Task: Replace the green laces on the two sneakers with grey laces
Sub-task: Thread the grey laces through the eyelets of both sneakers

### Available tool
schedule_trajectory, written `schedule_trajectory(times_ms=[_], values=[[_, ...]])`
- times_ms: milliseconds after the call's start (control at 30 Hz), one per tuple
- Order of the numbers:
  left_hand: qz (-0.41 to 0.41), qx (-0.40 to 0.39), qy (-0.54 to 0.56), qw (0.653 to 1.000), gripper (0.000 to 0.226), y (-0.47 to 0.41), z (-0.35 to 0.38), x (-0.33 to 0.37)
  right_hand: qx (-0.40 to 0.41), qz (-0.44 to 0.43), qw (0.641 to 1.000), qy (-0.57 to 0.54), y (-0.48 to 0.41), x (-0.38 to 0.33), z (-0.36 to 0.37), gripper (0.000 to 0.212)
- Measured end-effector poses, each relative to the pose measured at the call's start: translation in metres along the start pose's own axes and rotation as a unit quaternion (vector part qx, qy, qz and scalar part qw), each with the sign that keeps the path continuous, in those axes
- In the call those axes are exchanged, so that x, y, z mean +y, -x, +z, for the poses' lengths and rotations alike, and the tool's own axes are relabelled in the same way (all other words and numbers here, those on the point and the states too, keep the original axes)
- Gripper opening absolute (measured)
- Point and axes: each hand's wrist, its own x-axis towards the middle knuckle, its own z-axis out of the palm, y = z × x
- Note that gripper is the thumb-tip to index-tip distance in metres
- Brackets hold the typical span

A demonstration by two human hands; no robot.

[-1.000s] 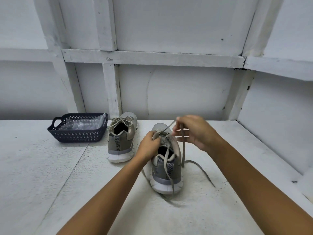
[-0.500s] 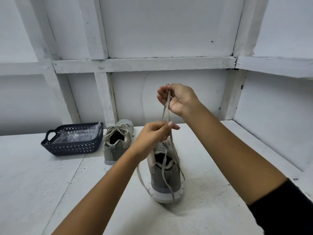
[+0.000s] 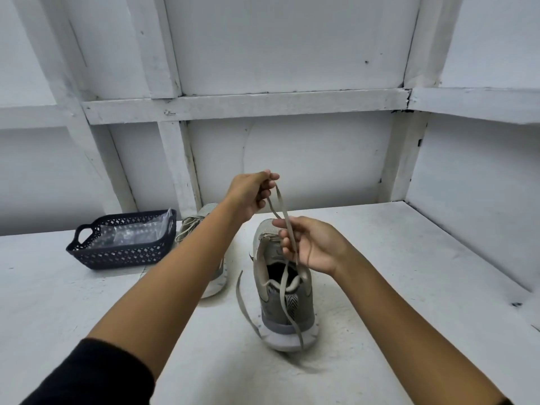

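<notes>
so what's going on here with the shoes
A person is working the lace of the nearer sneaker on a white table. The left hand pinches the lace up high, and the right hand grips it lower, just above the shoe's opening. Loose ends trail over the heel. The second sneaker stands laced beside a dark basket.

A dark blue openwork basket (image 3: 117,255) with loop handles is sitting at the far left of the white table (image 3: 58,302), close to the back wall (image 3: 292,159). Crumpled clear plastic packaging (image 3: 131,233) is lying inside it, poking up above the rim at the right end. The tabletop is looking rough and speckled. Painted white beams (image 3: 248,105) are crossing the wall behind, with the paint cracking at the right corner joint.
</notes>
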Motion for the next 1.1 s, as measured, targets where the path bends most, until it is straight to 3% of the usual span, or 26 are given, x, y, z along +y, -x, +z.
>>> schedule_trajectory(times_ms=[167,267,333,433,500,533,667,767,833,900,1100], values=[[-0.003,0.024,-0.042,0.999,0.027,-0.008,0.004,-0.002,0.003,-0.010,1.000,-0.011,0.007,0.004,-0.011,0.024],[-0.006,0.029,-0.165,0.986,0.036,-0.004,0.008,-0.007,0.003,-0.036,0.999,-0.031,0.011,0.002,-0.015,0.023],[0.004,0.027,-0.311,0.950,0.046,0.000,0.011,-0.016,0.016,-0.077,0.995,-0.061,0.011,-0.001,-0.020,0.020],[0.021,0.035,-0.519,0.854,0.050,0.016,0.015,-0.034,0.054,-0.135,0.986,-0.083,0.008,-0.006,-0.029,0.016],[0.006,0.029,-0.582,0.813,0.052,0.027,0.018,-0.047,0.079,-0.158,0.981,-0.075,0.004,-0.006,-0.035,0.013],[-0.012,0.021,-0.588,0.808,0.057,0.030,0.019,-0.055,0.092,-0.159,0.981,-0.059,0.001,-0.005,-0.038,0.012],[-0.052,0.014,-0.540,0.840,0.071,0.029,0.020,-0.069,0.180,-0.165,0.966,0.085,-0.015,0.006,-0.042,0.006],[-0.109,0.001,-0.453,0.885,0.077,0.029,0.022,-0.066,0.207,-0.190,0.958,0.063,-0.027,0.014,-0.041,0.014],[-0.122,-0.011,-0.358,0.926,0.058,0.030,0.021,-0.066,0.215,-0.199,0.954,0.056,-0.034,0.019,-0.040,0.017],[-0.125,-0.010,-0.263,0.957,0.017,0.033,0.017,-0.067,0.211,-0.210,0.953,0.060,-0.040,0.024,-0.041,0.013],[-0.128,-0.031,-0.095,0.987,0.031,0.028,0.007,-0.078,0.189,-0.212,0.955,0.087,-0.053,0.035,-0.043,0.014]])
